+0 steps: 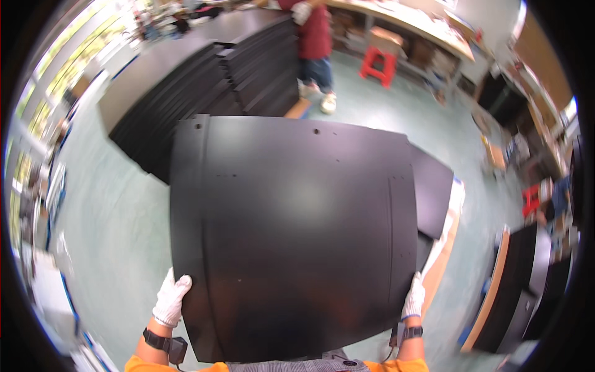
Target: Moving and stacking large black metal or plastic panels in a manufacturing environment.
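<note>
A large black panel [297, 235] with small holes near its far edge and a groove along each side spans the middle of the view, close to my body. My left hand [171, 299], in a white knit glove, grips its left edge with the thumb on top. On the opposite edge my right hand [413, 297], gloved the same way, is closed on the panel, its fingers mostly hidden beneath. Beyond the right edge shows part of another dark panel [432, 189], lying over a board with a pale edge.
Tall stacks of black panels [204, 87] stand ahead on the left. A person in a red top [315, 37] and white gloves stands beside them. Farther off are a red stool [379, 65] and a workbench [427, 22]. More dark panels [511, 304] lean at the right.
</note>
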Demonstrator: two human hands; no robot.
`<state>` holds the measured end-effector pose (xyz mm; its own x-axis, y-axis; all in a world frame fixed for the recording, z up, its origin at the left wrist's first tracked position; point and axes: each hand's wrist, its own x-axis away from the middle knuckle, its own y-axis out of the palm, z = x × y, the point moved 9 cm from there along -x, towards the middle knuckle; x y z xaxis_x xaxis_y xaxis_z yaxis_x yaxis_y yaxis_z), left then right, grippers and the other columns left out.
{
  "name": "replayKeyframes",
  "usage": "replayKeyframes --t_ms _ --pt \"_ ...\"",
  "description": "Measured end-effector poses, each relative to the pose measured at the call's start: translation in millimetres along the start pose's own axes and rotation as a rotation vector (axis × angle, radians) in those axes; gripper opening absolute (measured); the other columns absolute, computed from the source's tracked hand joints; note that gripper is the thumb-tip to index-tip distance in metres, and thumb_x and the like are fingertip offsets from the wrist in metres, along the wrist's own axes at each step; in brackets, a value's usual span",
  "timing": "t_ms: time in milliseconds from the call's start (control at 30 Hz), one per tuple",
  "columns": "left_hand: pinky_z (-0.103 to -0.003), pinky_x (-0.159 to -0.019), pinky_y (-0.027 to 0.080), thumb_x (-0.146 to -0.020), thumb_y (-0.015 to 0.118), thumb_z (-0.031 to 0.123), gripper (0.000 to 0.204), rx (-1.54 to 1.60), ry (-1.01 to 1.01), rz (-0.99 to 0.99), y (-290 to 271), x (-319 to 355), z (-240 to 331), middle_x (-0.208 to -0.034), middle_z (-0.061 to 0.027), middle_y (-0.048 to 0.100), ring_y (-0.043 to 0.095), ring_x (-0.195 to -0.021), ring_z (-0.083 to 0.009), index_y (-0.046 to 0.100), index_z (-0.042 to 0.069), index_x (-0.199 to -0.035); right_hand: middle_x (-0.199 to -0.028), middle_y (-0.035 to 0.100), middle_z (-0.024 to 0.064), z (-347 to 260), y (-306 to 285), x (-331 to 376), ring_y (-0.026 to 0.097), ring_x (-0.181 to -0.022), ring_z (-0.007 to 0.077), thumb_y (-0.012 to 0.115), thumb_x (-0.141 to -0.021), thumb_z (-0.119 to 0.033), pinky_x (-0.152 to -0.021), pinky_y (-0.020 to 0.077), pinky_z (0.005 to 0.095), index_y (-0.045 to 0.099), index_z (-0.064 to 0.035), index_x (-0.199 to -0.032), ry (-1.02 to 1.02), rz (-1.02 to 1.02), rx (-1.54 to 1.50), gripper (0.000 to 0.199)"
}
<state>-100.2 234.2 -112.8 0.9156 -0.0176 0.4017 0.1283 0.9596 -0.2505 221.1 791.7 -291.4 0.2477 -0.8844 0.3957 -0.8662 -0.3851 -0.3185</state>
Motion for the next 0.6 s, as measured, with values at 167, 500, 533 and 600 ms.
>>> replayKeyframes --t_ms 167,500,533,600 --pt "-0.027 -0.094 0.044 -0.091 0.061 0.021 0.057 0.104 0.074 -0.044 -85.6 52.4 21.6 -0.115 -0.0042 0.059 0.056 -0.103 -0.0100 0.037 0.001 -0.140 -0.113 0.063 0.0118 -63.4 12.1 75.2 0.059 -0.096 0.0186 0.045 -0.098 -0.046 -0.088 0.0463 0.0308 0.057 0.0094 -0.118 -0.012 -0.158 0.029 0.060" --pt "-0.027 -0.098 0.043 -0.092 0.061 0.025 0.066 0.105 0.134 0.093 -358.9 85.9 -32.9 -0.115 -0.0079 0.062 0.058 -0.109 -0.0119 0.031 -0.011 -0.138 -0.138 0.045 0.0144 -102.7 103.3 269.7 0.047 -0.120 0.0220 0.047 -0.097 -0.047 -0.103 0.0365 0.0308 0.034 0.0019 -0.142 -0.373 -0.023 -0.104 0.067" --pt "-0.027 -0.098 0.043 -0.092 0.061 0.025 0.066 0.158 0.145 0.093 -391.8 88.2 -41.7 -0.115 -0.0079 0.062 0.058 -0.109 -0.0119 0.031 -0.011 -0.138 -0.139 0.046 0.0120 -110.1 120.2 296.9 0.046 -0.123 0.0219 0.047 -0.095 -0.052 -0.106 0.0332 0.0313 0.043 0.0042 -0.137 -0.424 -0.049 -0.082 0.070" --pt "-0.028 -0.098 0.044 -0.091 0.062 0.032 0.070 0.121 0.201 0.095 -454.2 90.4 -56.3 -0.116 -0.0111 0.063 0.059 -0.111 -0.0148 0.032 -0.012 -0.137 -0.134 0.050 0.0117 -119.0 163.3 358.5 0.049 -0.118 0.0210 0.048 -0.095 -0.053 -0.103 0.0355 0.0308 0.049 0.0056 -0.131 -0.457 -0.266 -0.111 0.069"
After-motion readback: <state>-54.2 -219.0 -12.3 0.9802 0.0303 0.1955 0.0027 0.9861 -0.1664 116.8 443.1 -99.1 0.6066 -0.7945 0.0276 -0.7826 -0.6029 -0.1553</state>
